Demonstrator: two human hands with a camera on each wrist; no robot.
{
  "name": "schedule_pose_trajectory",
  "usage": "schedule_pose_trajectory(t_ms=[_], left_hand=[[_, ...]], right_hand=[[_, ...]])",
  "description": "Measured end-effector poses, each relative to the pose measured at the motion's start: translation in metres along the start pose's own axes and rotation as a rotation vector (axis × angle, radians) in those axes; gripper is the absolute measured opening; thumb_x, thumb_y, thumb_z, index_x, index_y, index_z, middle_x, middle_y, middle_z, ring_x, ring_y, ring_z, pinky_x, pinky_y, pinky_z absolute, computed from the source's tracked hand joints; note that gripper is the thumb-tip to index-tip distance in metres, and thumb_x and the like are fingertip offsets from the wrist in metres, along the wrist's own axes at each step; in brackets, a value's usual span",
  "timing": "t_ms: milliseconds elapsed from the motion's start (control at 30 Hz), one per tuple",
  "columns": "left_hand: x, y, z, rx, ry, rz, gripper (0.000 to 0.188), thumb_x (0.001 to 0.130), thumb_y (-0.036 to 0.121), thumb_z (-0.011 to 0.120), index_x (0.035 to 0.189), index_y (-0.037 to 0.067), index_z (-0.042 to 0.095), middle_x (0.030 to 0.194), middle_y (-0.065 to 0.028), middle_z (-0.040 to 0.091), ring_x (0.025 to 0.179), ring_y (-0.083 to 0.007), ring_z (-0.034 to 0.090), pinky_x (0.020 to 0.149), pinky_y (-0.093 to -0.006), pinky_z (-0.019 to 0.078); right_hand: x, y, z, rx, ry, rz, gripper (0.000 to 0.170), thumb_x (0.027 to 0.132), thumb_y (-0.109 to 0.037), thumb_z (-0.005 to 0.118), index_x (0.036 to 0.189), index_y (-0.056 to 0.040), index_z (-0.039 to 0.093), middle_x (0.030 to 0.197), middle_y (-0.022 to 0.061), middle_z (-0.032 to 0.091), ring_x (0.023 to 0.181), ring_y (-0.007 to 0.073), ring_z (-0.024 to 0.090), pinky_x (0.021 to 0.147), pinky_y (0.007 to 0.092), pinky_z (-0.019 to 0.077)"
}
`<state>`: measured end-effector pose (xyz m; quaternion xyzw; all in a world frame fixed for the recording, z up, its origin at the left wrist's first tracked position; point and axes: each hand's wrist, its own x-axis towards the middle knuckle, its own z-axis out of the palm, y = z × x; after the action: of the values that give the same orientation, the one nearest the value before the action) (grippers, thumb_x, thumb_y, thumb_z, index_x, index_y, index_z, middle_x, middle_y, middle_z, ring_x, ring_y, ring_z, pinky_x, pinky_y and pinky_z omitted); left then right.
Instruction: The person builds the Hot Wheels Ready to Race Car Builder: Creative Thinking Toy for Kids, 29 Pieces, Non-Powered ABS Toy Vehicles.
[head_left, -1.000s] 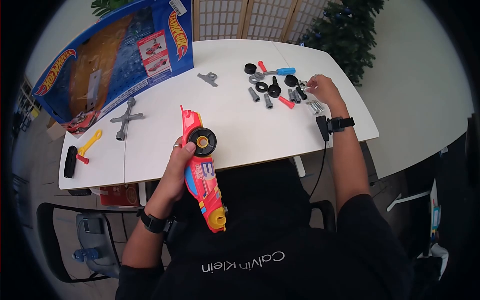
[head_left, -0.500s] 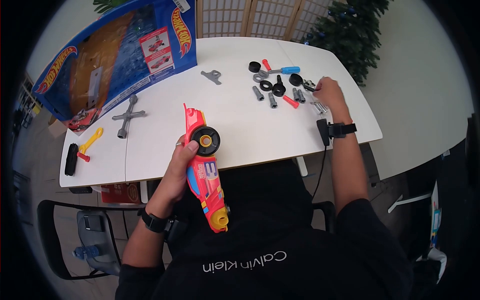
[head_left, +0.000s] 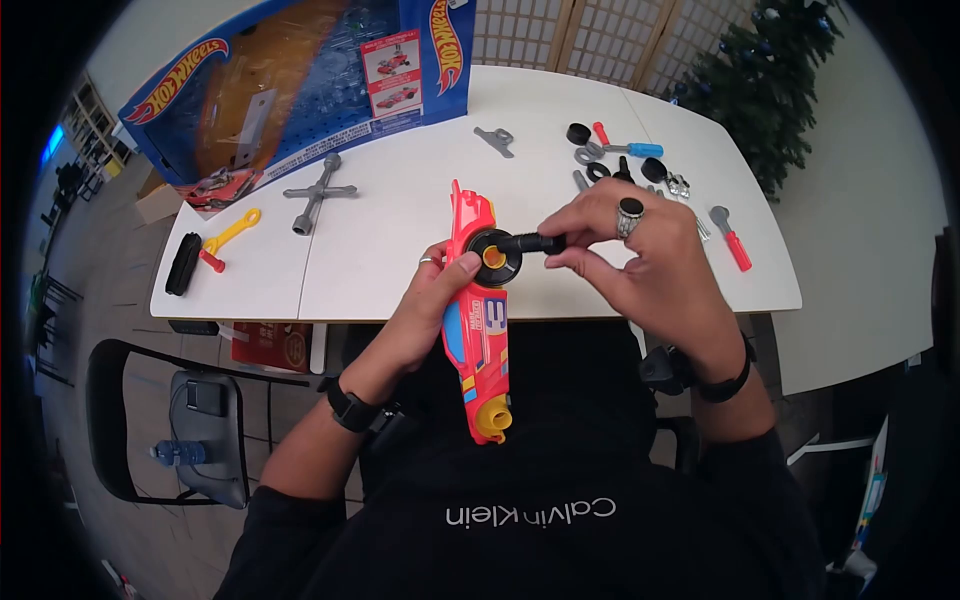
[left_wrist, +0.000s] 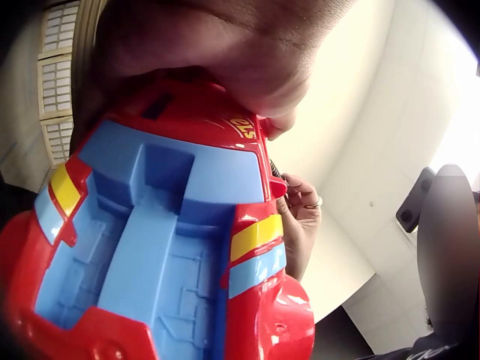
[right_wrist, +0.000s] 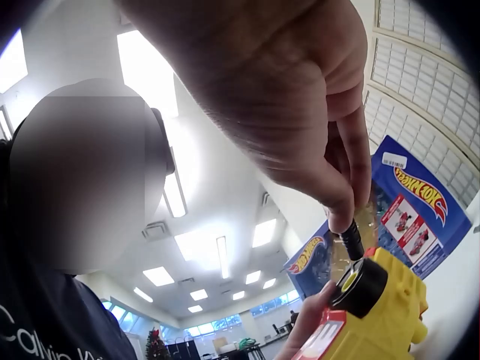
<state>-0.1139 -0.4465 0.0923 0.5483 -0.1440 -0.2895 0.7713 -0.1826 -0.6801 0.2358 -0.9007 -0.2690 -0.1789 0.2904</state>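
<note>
My left hand (head_left: 425,310) grips a red toy car (head_left: 478,340) above the table's front edge, its thumb against a black wheel (head_left: 512,270) with a yellow hub. Between thumb and fingers of my right hand (head_left: 650,265) is a black threaded toy bolt (head_left: 530,244), its tip right at the hub. From the right wrist, the bolt (right_wrist: 351,240) points down at the wheel (right_wrist: 367,289), beside the car's yellow underside (right_wrist: 394,322). The left wrist view shows the car's blue interior (left_wrist: 154,225) close up.
A Hot Wheels box (head_left: 300,95) stands at the back left. Before it lie a grey cross wrench (head_left: 322,192), a yellow wrench (head_left: 232,230) and a black part (head_left: 183,263). At right are a blue-handled screwdriver (head_left: 640,150), a red-handled tool (head_left: 735,248) and several loose parts.
My right hand has come from the loose parts at the right to the car's wheel, bringing the black bolt. My left hand still holds the car. The head view has shifted.
</note>
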Motion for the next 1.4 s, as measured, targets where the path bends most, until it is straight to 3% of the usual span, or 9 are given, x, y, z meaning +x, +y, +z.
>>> schedule_pose_trajectory(t_ms=[467,533,567,667,800,933,1133,1233,1400], left_hand=[[0.001,-0.002,0.007,0.009,0.055,0.049,0.078,0.104,0.047,0.069,0.148,-0.004,0.028,0.127,-0.0177,0.063,0.109,-0.0189,0.072,0.093,-0.0322,0.0616],[0.000,0.001,0.006,-0.002,0.043,0.051,0.079,0.104,0.046,0.069,0.148,-0.004,0.028,0.127,-0.0179,0.063,0.108,-0.0189,0.072,0.092,-0.0323,0.0617],[0.001,0.000,0.008,-0.012,0.031,0.040,0.079,0.104,0.046,0.070,0.149,-0.004,0.028,0.128,-0.0181,0.063,0.108,-0.0189,0.072,0.092,-0.0325,0.0618],[0.002,-0.004,0.006,-0.015,0.023,0.083,0.082,0.104,0.046,0.071,0.150,-0.005,0.027,0.129,-0.0184,0.062,0.109,-0.0199,0.073,0.092,-0.0329,0.0621],[0.009,-0.017,-0.001,0.023,0.060,0.109,0.086,0.103,0.050,0.071,0.150,-0.006,0.026,0.129,-0.0185,0.061,0.108,-0.0204,0.072,0.094,-0.0330,0.0612],[-0.001,0.000,0.010,-0.003,0.048,0.049,0.084,0.103,0.050,0.070,0.149,-0.006,0.026,0.128,-0.0205,0.062,0.107,-0.0207,0.073,0.091,-0.0324,0.0622],[0.001,-0.003,0.006,0.007,0.047,0.045,0.088,0.103,0.051,0.070,0.150,-0.006,0.024,0.128,-0.0210,0.062,0.106,-0.0218,0.074,0.091,-0.0335,0.0629],[-0.001,-0.003,0.009,0.027,0.051,0.028,0.090,0.102,0.053,0.070,0.151,-0.006,0.023,0.128,-0.0213,0.062,0.107,-0.0221,0.074,0.091,-0.0336,0.0627],[0.004,-0.007,0.006,0.004,0.018,0.054,0.092,0.102,0.054,0.071,0.150,-0.008,0.024,0.126,-0.0211,0.063,0.106,-0.0221,0.074,0.091,-0.0338,0.0626]], right_hand=[[0.002,0.001,0.034,-0.208,-0.032,-0.206,0.030,0.084,0.007,0.074,0.112,-0.0047,0.079,0.107,0.0077,0.076,0.100,0.0245,0.073,0.084,0.0347,0.0610],[0.001,0.002,0.036,-0.385,-0.073,-0.178,0.013,0.088,-0.005,0.078,0.101,-0.0006,0.078,0.097,0.0065,0.074,0.093,0.0245,0.071,0.076,0.0363,0.0591],[0.000,0.001,0.035,-0.497,-0.071,-0.117,0.024,0.090,-0.023,0.083,0.088,0.0002,0.075,0.088,0.0060,0.071,0.082,0.0253,0.068,0.069,0.0376,0.0555],[0.003,-0.005,0.032,-0.495,-0.039,-0.010,0.037,0.089,-0.036,0.085,0.082,-0.0015,0.072,0.085,0.0064,0.069,0.076,0.0263,0.066,0.067,0.0369,0.0535],[0.003,-0.002,0.047,-0.319,0.109,-0.182,0.031,0.088,-0.034,0.085,0.088,-0.0047,0.075,0.079,0.0048,0.067,0.073,0.0240,0.068,0.062,0.0360,0.0511],[-0.005,0.000,0.035,-0.531,-0.011,-0.069,0.028,0.088,-0.032,0.086,0.098,-0.0068,0.077,0.079,0.0037,0.066,0.075,0.0217,0.069,0.063,0.0353,0.0517],[-0.001,0.005,0.047,-0.395,0.172,-0.164,0.029,0.088,-0.033,0.086,0.096,-0.0064,0.078,0.073,0.0031,0.058,0.059,0.0236,0.062,0.054,0.0363,0.0467],[-0.008,-0.001,0.031,-0.508,0.011,-0.037,0.025,0.090,-0.025,0.085,0.109,-0.0085,0.079,0.076,0.0042,0.058,0.064,0.0241,0.063,0.058,0.0367,0.0496],[-0.004,0.004,0.036,-0.257,0.002,-0.055,0.029,0.090,-0.029,0.081,0.083,-0.0018,0.075,0.085,0.0074,0.060,0.078,0.0250,0.068,0.064,0.0373,0.0531]])
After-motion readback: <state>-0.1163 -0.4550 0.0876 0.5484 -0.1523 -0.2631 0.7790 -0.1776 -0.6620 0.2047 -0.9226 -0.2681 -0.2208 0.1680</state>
